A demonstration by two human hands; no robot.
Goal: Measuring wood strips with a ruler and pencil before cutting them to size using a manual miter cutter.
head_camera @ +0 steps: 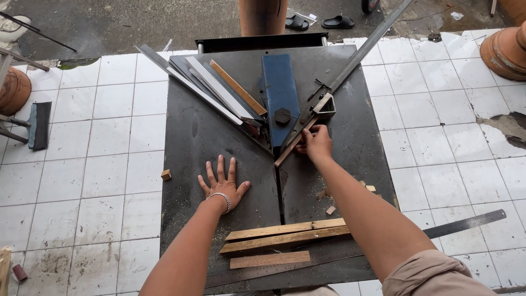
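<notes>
On the white tiled floor [109, 137] at far left lies a dark squeegee [38, 125], and a small wooden block [166, 175] sits at the edge of the dark metal work plate [203, 137]. No packages or labels show. The left hand [223, 183] lies flat on the plate, fingers spread, holding nothing. Grey metal strips and one wooden strip [236, 87] fan above it, beside a blue guard [280, 87]. The right hand [314, 142] grips the lower end of a long angled metal rail [361, 52], fingers curled around it, just right of the guard. Near the person, wooden slats [285, 234] and a steel ruler [466, 223] lie well apart from both hands.
</notes>
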